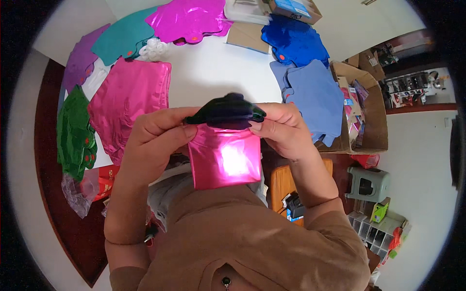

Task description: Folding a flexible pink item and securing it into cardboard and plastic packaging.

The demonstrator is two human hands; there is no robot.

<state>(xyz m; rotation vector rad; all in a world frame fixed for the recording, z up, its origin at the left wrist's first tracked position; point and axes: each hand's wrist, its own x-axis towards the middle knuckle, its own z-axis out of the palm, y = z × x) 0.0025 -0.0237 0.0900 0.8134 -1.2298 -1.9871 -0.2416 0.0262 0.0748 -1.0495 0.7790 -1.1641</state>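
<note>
In the head view, both hands are raised close to the chest, above the near edge of the white tabletop [213,68]. Between them hangs a shiny pink foil balloon [224,157], folded flat into a rough square. The left hand [155,140] pinches its upper left corner, thumb lying across the foil and fingers [167,119] curled behind. The right hand [281,128] does the same at the upper right corner, its fingers closed on the edge. A dark, almost black folded piece [225,111] sits along the top of the balloon, bridging the two hands and touching both thumbs.

Beyond the hands, flat foil balloons lie spread on the tabletop: a large pink one [131,99] just left of the left hand, a green one [75,133] at the far left edge, purple [80,60], teal [124,36] and magenta [187,19] ones further back. A dark blue balloon [293,41] and a pale blue one [313,94] lie to the right, beside an open cardboard box [374,121]. Nothing lies between the hands and the balloon they hold.
</note>
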